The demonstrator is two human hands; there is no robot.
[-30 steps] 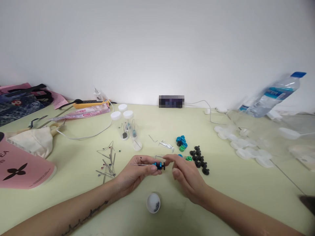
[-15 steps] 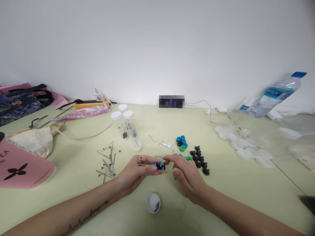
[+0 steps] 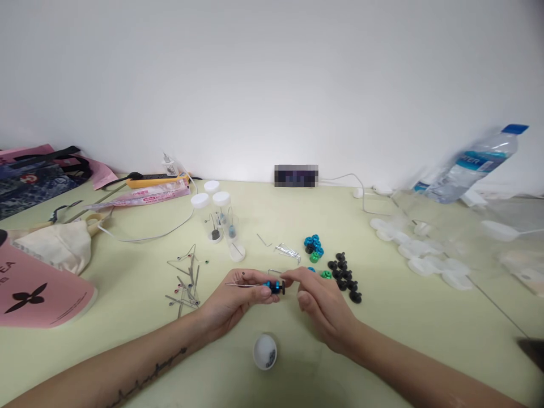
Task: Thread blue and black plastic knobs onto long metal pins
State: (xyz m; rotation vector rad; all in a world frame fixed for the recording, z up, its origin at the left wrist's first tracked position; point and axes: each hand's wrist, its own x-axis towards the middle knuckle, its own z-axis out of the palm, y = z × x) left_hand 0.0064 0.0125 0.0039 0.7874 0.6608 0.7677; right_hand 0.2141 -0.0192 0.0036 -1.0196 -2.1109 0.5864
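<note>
My left hand (image 3: 242,292) pinches a small blue-and-black cylindrical fitting (image 3: 276,287) with a black disc at its right end. A thin metal rod (image 3: 240,284) runs left from it across my fingers. Just above the fitting, a bent hex key (image 3: 274,271) reaches toward my right index fingertip; whether they touch I cannot tell. My right hand (image 3: 325,303) has its index finger stretched out and its thumb apart. Below both hands stands a small white cup (image 3: 265,352) with tiny dark metal pieces inside.
Bent metal rods (image 3: 187,283) lie at left, near a pink cup (image 3: 46,283). Lidded clear tubes (image 3: 221,212) stand behind. Hex keys (image 3: 289,252), blue and green collars (image 3: 314,246) and black disc-ended parts (image 3: 344,275) lie beyond my right hand. White lids (image 3: 425,258) are further right.
Almost nothing differs. My right index finger shifts very slightly beside the fitting, while my left hand keeps its hold.
</note>
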